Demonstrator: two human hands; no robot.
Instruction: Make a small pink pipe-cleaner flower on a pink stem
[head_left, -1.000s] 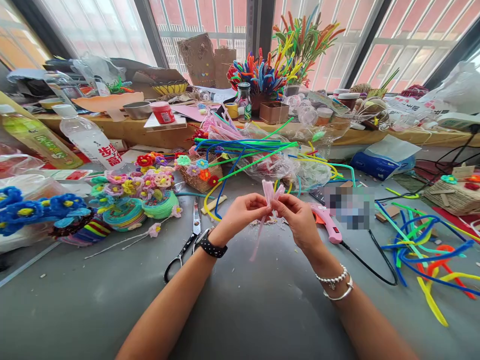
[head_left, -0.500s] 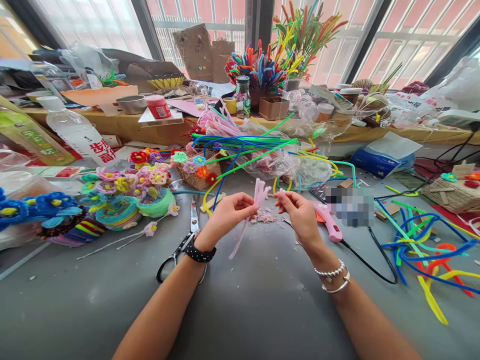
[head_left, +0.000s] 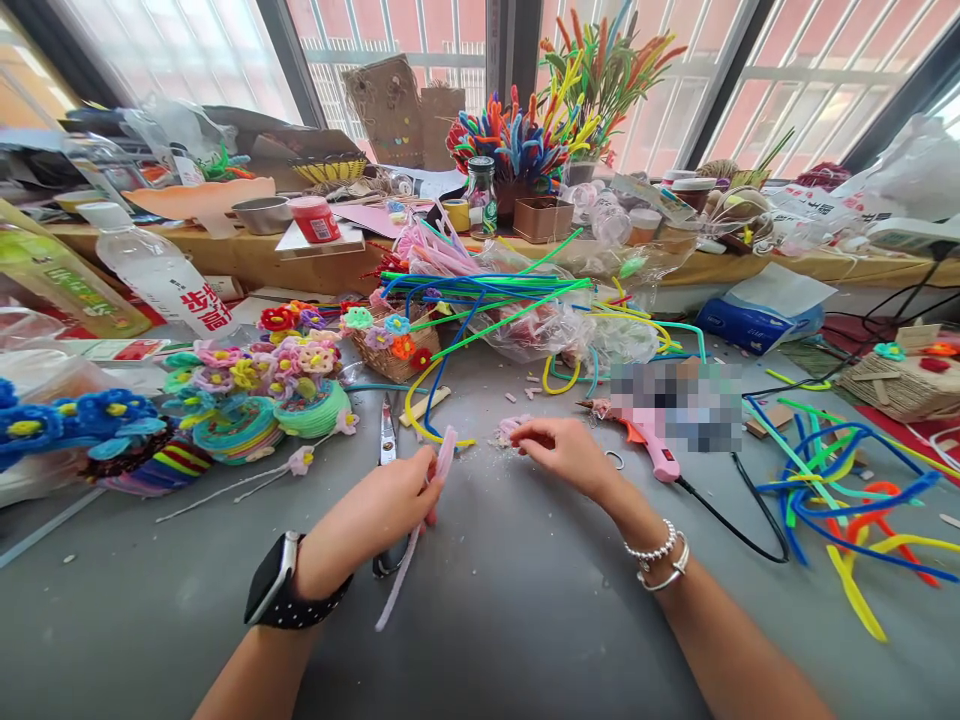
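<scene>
My left hand (head_left: 379,512) is closed around a pale pink pipe cleaner (head_left: 409,565), whose folded top pokes up past my fingers and whose tail trails down toward me over the grey table (head_left: 495,610). It hovers just over the scissors (head_left: 388,445). My right hand (head_left: 562,452) is lowered to the table, its fingertips pinched at a small pile of pink fuzzy scraps (head_left: 508,428). A smartwatch sits on my left wrist and bead bracelets on my right.
A pink glue gun (head_left: 651,452) with a black cord lies right of my right hand. Finished pipe-cleaner flowers (head_left: 262,385) sit at left, loose coloured pipe cleaners (head_left: 840,490) at right, a bagged bundle (head_left: 525,310) ahead, bottles far left.
Both hands dropped from chest height to the table. My right hand let go of the pink pipe cleaner and reached to the scraps; my left carried the pipe cleaner down and left.
</scene>
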